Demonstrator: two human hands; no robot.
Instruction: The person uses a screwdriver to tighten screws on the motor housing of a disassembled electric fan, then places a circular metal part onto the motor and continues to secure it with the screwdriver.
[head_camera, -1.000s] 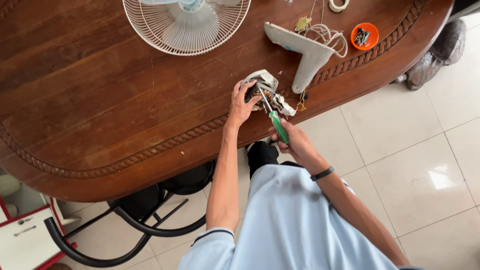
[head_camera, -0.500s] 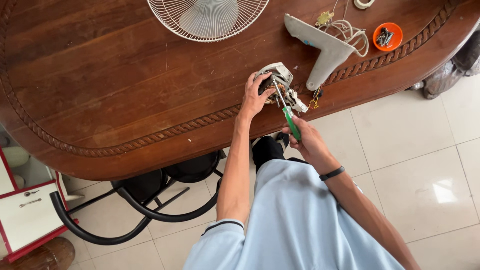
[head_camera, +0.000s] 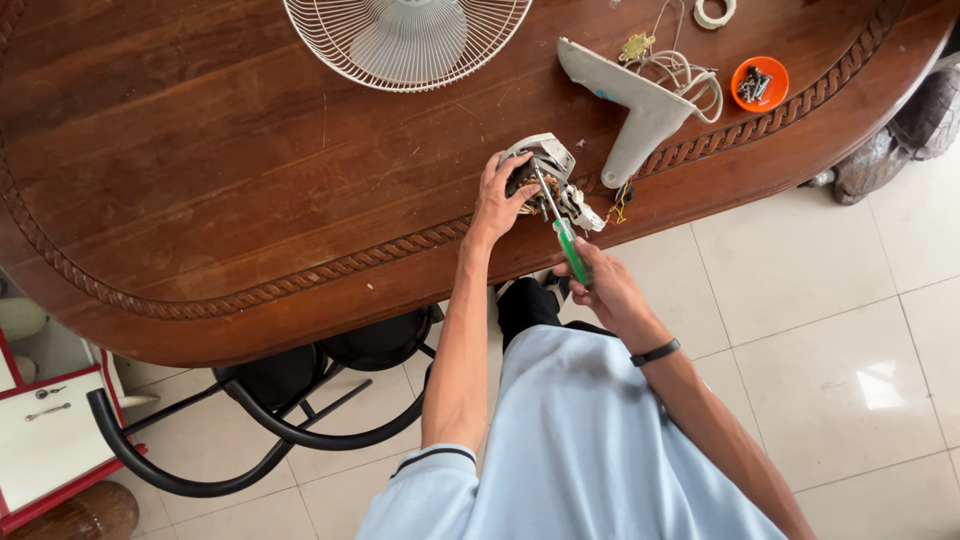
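Head view looks straight down on a dark wooden bench (head_camera: 200, 180) with a carved rope-pattern rim. At its near edge sits a fan motor (head_camera: 545, 175), a compact block of grey metal plates with copper windings showing inside and loose wires trailing off its right side. The left hand (head_camera: 497, 200) grips the motor's left side, fingers wrapped around the casing to steady it. The right hand (head_camera: 600, 285) has its fingers closed on the translucent green handle of a screwdriver (head_camera: 560, 225), whose thin steel shaft slants up into the motor.

Doing this well seems to call for keeping the shaft in line with the screw, pressing firmly so the tip does not slip onto the windings, and holding the motor flat against the bench, since it sits so close to the edge.

Beyond the motor, to its right, lies a cream plastic fan housing (head_camera: 635, 105) with white cable looped beside it; farther right of that stands a small orange dish (head_camera: 760, 84) of screws. Beyond the motor to the left rests a white wire fan guard (head_camera: 405, 40).
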